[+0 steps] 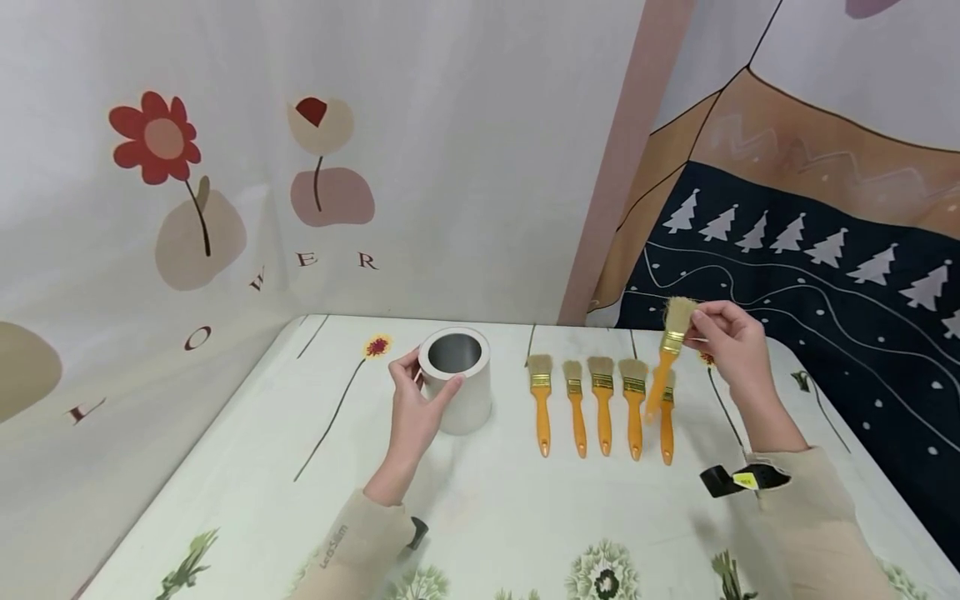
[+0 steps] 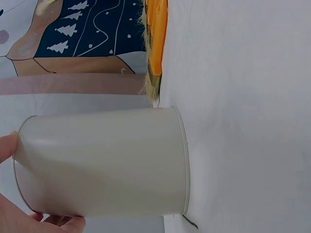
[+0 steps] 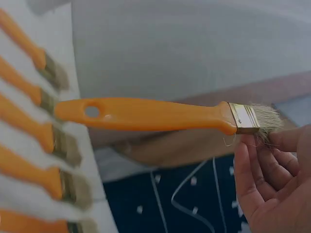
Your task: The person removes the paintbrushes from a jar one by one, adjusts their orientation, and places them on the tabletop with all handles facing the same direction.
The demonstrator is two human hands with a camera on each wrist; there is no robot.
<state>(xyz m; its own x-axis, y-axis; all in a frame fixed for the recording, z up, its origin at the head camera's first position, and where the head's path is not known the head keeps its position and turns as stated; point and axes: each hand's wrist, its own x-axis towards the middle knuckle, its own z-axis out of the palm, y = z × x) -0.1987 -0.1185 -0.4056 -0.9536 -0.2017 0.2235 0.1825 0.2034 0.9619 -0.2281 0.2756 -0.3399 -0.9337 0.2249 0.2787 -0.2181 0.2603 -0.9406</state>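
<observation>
My left hand (image 1: pixel 415 410) grips a white cylindrical container (image 1: pixel 472 404) near its top rim, thumb on one side and fingers on the other. The container stands upright on the table with its open top and dark grey inside showing; in the left wrist view its plain wall (image 2: pixel 102 165) fills the middle. Raised over the right end of a row of brushes, my right hand (image 1: pixel 737 354) pinches a paintbrush (image 1: pixel 663 371) by its bristles. That brush's orange handle (image 3: pixel 160 114) hangs downward, with a hole at its end and a gold ferrule.
Several similar paintbrushes (image 1: pixel 603 408) lie side by side right of the container, bristles toward the far edge. A white flower-print cloth covers the table (image 1: pixel 495 517). Printed curtains (image 1: pixel 465 167) hang behind it, with a dark tree-patterned part (image 1: pixel 787 275) at right.
</observation>
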